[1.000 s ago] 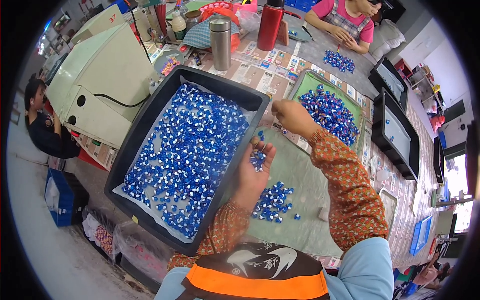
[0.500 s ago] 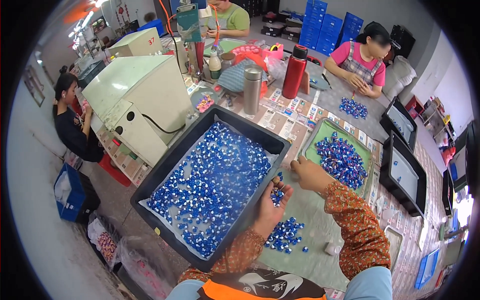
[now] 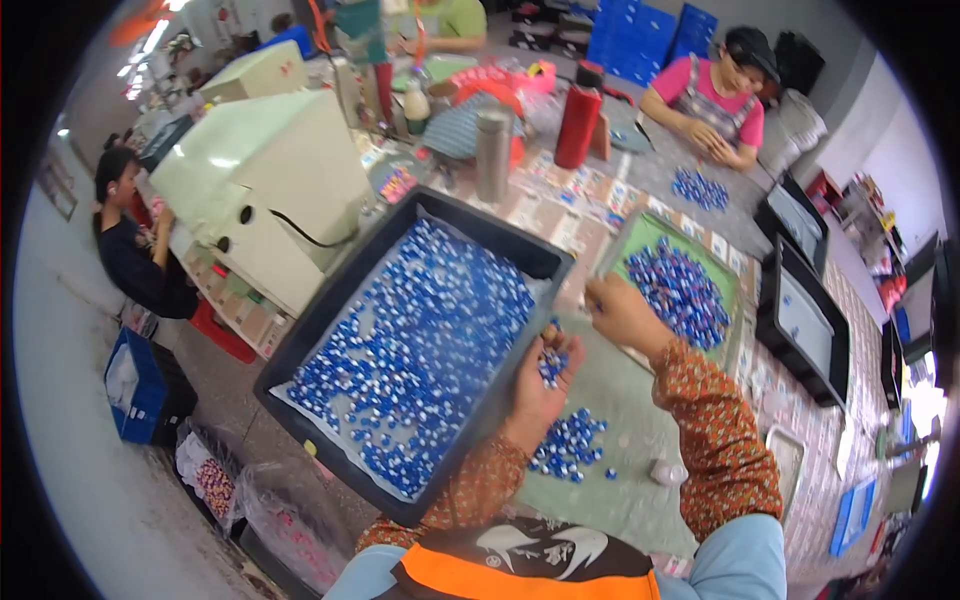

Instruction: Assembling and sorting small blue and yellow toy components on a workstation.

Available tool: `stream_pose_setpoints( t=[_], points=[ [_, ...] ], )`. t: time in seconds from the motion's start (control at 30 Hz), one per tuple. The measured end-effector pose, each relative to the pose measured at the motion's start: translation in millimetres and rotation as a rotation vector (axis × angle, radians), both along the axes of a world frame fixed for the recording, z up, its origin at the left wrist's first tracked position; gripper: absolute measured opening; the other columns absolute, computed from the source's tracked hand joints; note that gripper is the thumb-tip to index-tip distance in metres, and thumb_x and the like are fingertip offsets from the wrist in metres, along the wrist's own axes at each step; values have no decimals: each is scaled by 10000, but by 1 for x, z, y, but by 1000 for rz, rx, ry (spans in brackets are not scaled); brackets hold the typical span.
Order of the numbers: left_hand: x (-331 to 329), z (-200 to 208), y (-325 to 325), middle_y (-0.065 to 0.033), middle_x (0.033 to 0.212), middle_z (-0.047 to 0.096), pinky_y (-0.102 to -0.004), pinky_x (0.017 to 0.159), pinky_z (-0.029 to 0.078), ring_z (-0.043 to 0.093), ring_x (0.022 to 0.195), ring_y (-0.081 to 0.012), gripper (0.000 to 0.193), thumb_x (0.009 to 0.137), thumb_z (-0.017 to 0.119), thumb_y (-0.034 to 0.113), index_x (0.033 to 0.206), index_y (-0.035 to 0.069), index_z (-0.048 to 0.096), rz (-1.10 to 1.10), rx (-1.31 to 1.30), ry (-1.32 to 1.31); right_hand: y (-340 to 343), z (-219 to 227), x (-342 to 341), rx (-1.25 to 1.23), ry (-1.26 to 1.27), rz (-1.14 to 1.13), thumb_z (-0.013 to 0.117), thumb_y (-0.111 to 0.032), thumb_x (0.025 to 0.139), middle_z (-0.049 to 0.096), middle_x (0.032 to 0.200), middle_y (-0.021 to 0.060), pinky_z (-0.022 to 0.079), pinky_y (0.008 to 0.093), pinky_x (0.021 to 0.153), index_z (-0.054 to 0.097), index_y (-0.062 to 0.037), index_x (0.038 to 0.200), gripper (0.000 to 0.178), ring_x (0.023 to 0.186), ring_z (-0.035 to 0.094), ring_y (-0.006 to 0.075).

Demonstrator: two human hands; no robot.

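Observation:
My left hand (image 3: 537, 400) is beside the right edge of a large black tray (image 3: 300, 345), its fingers curled up around several small blue-and-white beads (image 3: 549, 369). Just up and to the right, my right hand (image 3: 625, 315) is closed, thumb and fingertips pressed together; whatever they pinch is too small to make out. Paper lines the black tray, with many loose blue-and-white beads (image 3: 400, 350) spread over it. Right of my right hand, a green tray (image 3: 640, 225) carries a heap of blue and purplish beads (image 3: 680, 292). A smaller bead pile (image 3: 570, 443) lies on the greenish mat (image 3: 600, 510) below my hands.
A small white container (image 3: 668, 472) stands on the mat. Beyond the trays are a steel flask (image 3: 493, 155), a red bottle (image 3: 578, 125) and a cream machine housing (image 3: 265, 185). Black trays (image 3: 805, 335) line the right side. Co-workers (image 3: 715, 110) sit at the far right, far middle and left.
The whole view has shifted, so most things sit slightly higher and it looks more blurred. My right hand has drawn a little away from my left, which still holds its beads.

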State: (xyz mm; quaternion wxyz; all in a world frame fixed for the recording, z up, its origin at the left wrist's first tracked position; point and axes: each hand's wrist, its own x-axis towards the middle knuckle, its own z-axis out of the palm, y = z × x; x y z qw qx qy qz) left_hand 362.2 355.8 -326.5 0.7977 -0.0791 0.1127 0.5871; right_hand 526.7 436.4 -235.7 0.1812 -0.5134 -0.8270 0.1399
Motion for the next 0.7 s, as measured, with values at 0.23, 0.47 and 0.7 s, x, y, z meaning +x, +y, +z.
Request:
stream_pose_setpoints(
  t=[0.23, 0.47, 0.7],
  points=[
    [-18, 11, 3, -96, 1126, 705, -453, 970, 574, 683, 1050, -257, 211, 1004, 581, 187, 1139, 45, 658, 48, -35, 23, -33, 41, -46, -156, 318, 179, 611, -33, 771, 622, 859, 206, 501, 441, 744, 587, -1, 940, 174, 827, 614, 403],
    [-19, -3, -4, -59, 896, 679, -347, 751, 630, 694, 874, -213, 176, 1016, 533, 192, 1043, 64, 650, 85, 29, -78, -11, -28, -21, -36, 102, -1, 671, -76, 750, 643, 922, 218, 514, 490, 837, 616, -21, 1066, 325, 940, 648, 432],
    [-23, 7, -7, -19, 897, 599, -230, 499, 465, 599, 806, -142, 137, 1038, 508, 216, 1048, 96, 573, 97, 4, 54, -7, -46, -64, -109, 118, -105, 676, -50, 743, 609, 1063, 306, 539, 494, 822, 590, 18, 1121, 393, 934, 653, 466]
  ],
)
